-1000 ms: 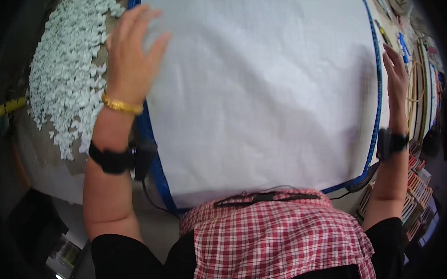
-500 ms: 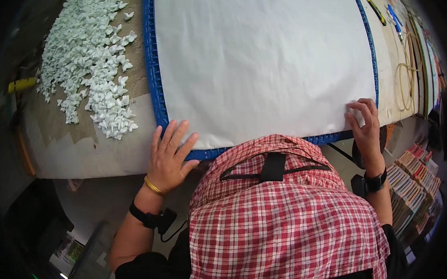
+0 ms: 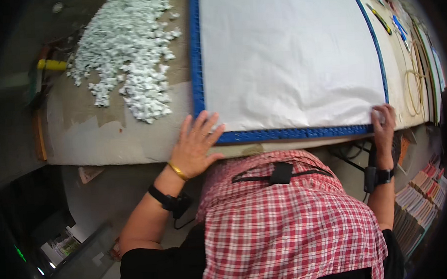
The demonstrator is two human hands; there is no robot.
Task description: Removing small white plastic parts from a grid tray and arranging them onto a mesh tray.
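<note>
Head view — a white sheet [image 3: 290, 62] lies in a blue frame [image 3: 283, 134] on the bench [image 3: 134, 151]. The left hand [image 3: 194, 149] spreads wide at one near corner; the right hand [image 3: 384, 131] curls at the other — can't tell if its grip holds anything.

The person is wearing a red-and-white checked cloth apron [image 3: 292, 226], black short sleeves [image 3: 148, 270], a gold-coloured bangle [image 3: 177, 170] and boxy black wristbands [image 3: 180, 206].

Sheet [image 3: 290, 62] in tray [image 3: 293, 133] on table [image 3: 134, 148], loose pieces [image 3: 125, 49] left, cutter [image 3: 379, 20] right
</note>
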